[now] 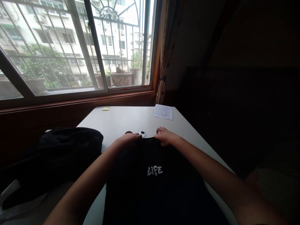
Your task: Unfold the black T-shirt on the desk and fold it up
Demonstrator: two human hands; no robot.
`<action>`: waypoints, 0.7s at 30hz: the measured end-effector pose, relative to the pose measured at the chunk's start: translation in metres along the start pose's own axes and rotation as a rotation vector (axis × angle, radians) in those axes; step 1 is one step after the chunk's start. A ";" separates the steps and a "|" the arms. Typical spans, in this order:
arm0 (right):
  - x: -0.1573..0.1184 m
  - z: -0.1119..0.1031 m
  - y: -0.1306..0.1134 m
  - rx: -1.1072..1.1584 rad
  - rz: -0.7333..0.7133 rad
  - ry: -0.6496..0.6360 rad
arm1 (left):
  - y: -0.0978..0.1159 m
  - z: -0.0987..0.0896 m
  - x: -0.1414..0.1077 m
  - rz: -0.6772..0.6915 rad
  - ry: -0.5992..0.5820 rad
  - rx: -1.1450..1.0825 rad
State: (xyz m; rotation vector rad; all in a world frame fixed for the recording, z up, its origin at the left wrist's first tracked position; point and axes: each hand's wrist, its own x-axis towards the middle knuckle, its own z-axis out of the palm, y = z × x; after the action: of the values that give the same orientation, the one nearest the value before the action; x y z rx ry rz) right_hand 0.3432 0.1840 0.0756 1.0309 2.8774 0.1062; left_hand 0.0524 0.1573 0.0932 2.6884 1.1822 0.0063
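A black T-shirt (154, 197) with white "Life" lettering is spread over the white table, its collar edge toward the window. My left hand (131, 137) is closed on the left side of the collar edge, fingers pressed down on the cloth. At the right side of that edge, my right hand (164, 136) pinches the fabric with bent fingers. Just beyond the collar, by my left fingertips, is a white ring (142, 134) with a dark centre. Partly hidden behind my left hand is a small brown round thing (128, 132).
Dark cloth (70, 147) is heaped at the table's left side. Printed sheets (163, 112) lie at the far right of the white table (131, 117), and a yellow sticky note (106, 108) at the far left. Behind stand a barred window and a tied curtain (161, 84).
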 end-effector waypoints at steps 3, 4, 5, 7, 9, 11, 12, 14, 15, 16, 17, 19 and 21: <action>0.003 0.006 0.004 -0.014 0.026 0.008 | -0.001 0.002 0.005 -0.041 -0.029 0.036; 0.003 0.009 0.007 -0.014 0.033 0.025 | -0.003 0.002 0.006 -0.062 -0.035 0.049; 0.002 0.012 0.010 -0.016 0.038 0.047 | -0.004 0.003 0.008 -0.085 -0.038 0.062; -0.001 0.019 0.016 -0.034 0.047 0.084 | -0.009 0.006 0.011 -0.135 -0.039 0.091; -0.005 0.026 0.021 -0.056 0.070 0.099 | -0.014 0.008 0.013 -0.180 -0.032 0.120; -0.008 0.031 0.025 -0.046 0.117 0.111 | -0.018 0.010 0.014 -0.215 -0.023 0.140; -0.010 0.034 0.025 -0.022 0.144 0.120 | -0.020 0.012 0.014 -0.227 -0.019 0.146; -0.012 0.041 0.026 0.058 0.206 0.145 | -0.024 0.015 0.014 -0.248 -0.011 0.149; -0.013 0.046 0.027 0.103 0.237 0.153 | -0.025 0.016 0.014 -0.261 -0.006 0.149; -0.013 0.051 0.027 0.145 0.268 0.162 | -0.026 0.018 0.014 -0.276 0.002 0.149; -0.013 0.057 0.027 0.181 0.301 0.181 | -0.027 0.019 0.015 -0.292 0.013 0.149; -0.014 0.071 0.029 0.230 0.365 0.243 | -0.026 0.023 0.016 -0.324 0.048 0.153; -0.016 0.084 0.030 0.246 0.426 0.317 | -0.021 0.027 0.018 -0.335 0.103 0.158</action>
State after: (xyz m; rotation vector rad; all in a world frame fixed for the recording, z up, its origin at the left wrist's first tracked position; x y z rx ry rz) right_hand 0.3828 0.2001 -0.0040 1.8156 2.9360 -0.0681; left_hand 0.0519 0.1793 0.0613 2.6086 1.7193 0.0016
